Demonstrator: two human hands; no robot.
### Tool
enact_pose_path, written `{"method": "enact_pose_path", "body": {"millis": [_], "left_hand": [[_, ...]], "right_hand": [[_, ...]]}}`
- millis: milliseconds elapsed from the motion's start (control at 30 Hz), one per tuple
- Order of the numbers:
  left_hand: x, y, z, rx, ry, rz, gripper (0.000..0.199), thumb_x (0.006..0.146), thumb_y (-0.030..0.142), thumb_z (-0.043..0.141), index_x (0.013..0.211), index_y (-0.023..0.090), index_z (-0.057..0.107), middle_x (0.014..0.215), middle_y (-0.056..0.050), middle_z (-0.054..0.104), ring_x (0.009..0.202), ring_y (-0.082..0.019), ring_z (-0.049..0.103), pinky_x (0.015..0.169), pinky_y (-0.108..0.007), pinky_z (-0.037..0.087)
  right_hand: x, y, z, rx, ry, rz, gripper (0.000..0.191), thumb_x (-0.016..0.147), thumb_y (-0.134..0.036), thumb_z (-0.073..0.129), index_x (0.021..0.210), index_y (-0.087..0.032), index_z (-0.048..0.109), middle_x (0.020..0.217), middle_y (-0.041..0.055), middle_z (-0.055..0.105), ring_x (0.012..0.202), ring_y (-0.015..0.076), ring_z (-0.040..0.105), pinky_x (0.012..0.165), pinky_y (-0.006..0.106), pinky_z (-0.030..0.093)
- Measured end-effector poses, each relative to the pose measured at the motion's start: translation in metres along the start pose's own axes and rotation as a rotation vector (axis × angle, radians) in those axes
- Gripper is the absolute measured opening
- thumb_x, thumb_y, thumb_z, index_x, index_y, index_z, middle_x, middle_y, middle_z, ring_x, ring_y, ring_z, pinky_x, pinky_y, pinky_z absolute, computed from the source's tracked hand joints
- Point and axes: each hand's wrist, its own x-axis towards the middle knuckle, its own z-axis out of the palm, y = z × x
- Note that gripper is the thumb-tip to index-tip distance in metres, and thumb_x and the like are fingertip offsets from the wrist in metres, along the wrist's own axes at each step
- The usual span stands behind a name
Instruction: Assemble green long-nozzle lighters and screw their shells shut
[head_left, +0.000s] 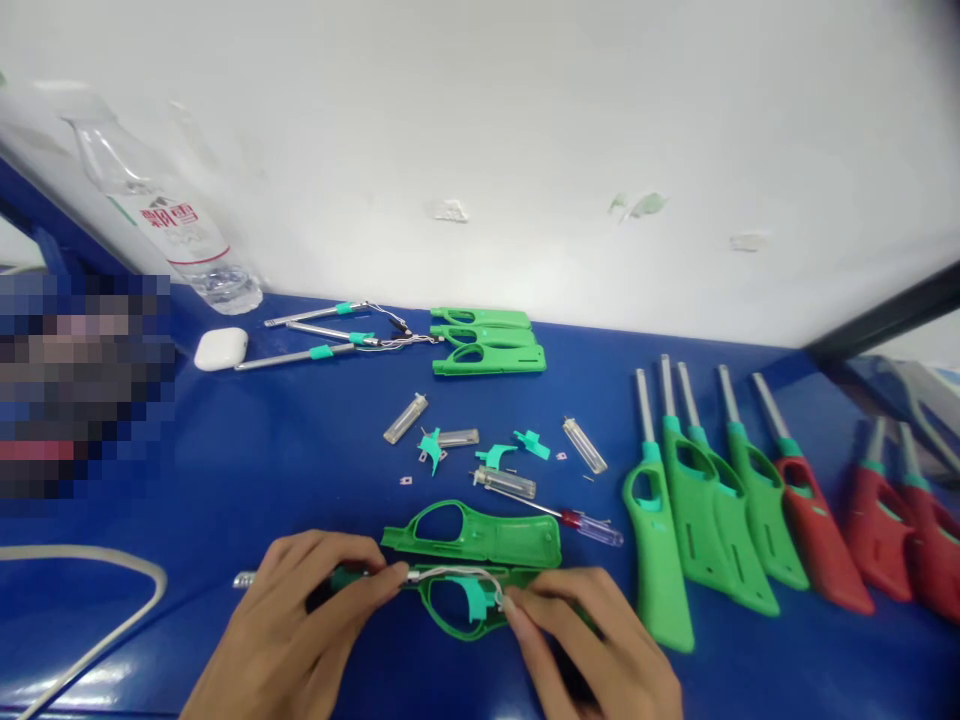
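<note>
My left hand (300,610) is closed around a metal lighter tube (244,579), whose tip sticks out on its left. A pale wire (457,572) runs from the tube toward my right hand (585,630), which pinches the wire's end. Below the wire lies a green lighter shell half (442,625), with a teal trigger (474,598) in it. My right fingers partly cover this shell. Just behind it rests another green shell half (510,537), its hollow side up. What sits under my right fingertips is mostly hidden.
Several clear fuel tanks (585,445), loose teal triggers (532,443) and a screwdriver (592,527) lie beyond the shells. Finished-looking green lighters (660,560) and red lighters (825,530) line the right. A water bottle (165,210), white case (221,349) and cable (112,556) are left.
</note>
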Motion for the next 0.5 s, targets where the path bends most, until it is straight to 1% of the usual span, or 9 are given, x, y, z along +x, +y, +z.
{"method": "enact_pose_path", "body": {"millis": [100,167,267,333,400,500], "left_hand": [[0.005,-0.003,-0.003,0.035,-0.006,0.083,0.034,0.11,0.014,0.056,0.13,0.034,0.074,0.117,-0.001,0.072,0.102,-0.017,0.067,0.089,-0.032,0.048],[0.012,-0.001,-0.004,0.051,-0.01,0.104,0.033,0.109,0.016,0.057,0.128,0.035,0.076,0.113,-0.001,0.074,0.096,-0.017,0.069,0.086,-0.031,0.052],[0.025,0.007,-0.004,0.078,0.005,0.057,0.023,0.11,0.03,0.06,0.122,0.036,0.079,0.108,-0.002,0.076,0.095,-0.021,0.07,0.088,-0.034,0.056],[0.033,0.013,-0.004,0.091,0.021,0.034,0.021,0.109,0.039,0.062,0.119,0.035,0.08,0.107,-0.003,0.076,0.097,-0.022,0.07,0.091,-0.037,0.057],[0.038,0.017,-0.004,0.097,0.026,0.024,0.022,0.109,0.042,0.062,0.118,0.035,0.081,0.107,-0.004,0.076,0.098,-0.023,0.07,0.092,-0.038,0.057],[0.038,0.019,-0.005,0.103,0.022,0.021,0.022,0.11,0.042,0.061,0.116,0.034,0.08,0.105,-0.004,0.076,0.096,-0.022,0.07,0.091,-0.037,0.057]], "right_hand": [[0.001,0.001,-0.001,-0.004,-0.001,-0.009,0.013,0.107,-0.013,0.067,0.106,-0.022,0.076,0.094,0.0048,0.075,0.08,0.018,0.074,0.076,0.029,0.061],[0.001,0.001,-0.001,0.0,-0.003,-0.012,0.014,0.107,-0.013,0.067,0.107,-0.022,0.077,0.094,0.0052,0.075,0.082,0.0184,0.074,0.076,0.029,0.062],[0.001,0.002,-0.001,0.013,-0.007,-0.015,0.015,0.107,-0.012,0.066,0.107,-0.022,0.077,0.095,0.005,0.075,0.082,0.0181,0.074,0.077,0.029,0.062],[0.001,0.002,-0.001,0.017,-0.002,-0.018,0.015,0.107,-0.012,0.066,0.107,-0.022,0.077,0.095,0.0045,0.076,0.082,0.0174,0.074,0.077,0.028,0.062],[0.001,0.002,0.0,0.014,0.005,-0.023,0.014,0.107,-0.012,0.067,0.106,-0.022,0.077,0.094,0.0041,0.076,0.081,0.0168,0.074,0.078,0.027,0.062],[0.002,0.003,-0.001,0.004,0.011,-0.039,0.013,0.106,-0.013,0.068,0.104,-0.022,0.078,0.093,0.0042,0.076,0.08,0.0168,0.074,0.076,0.026,0.063]]}}
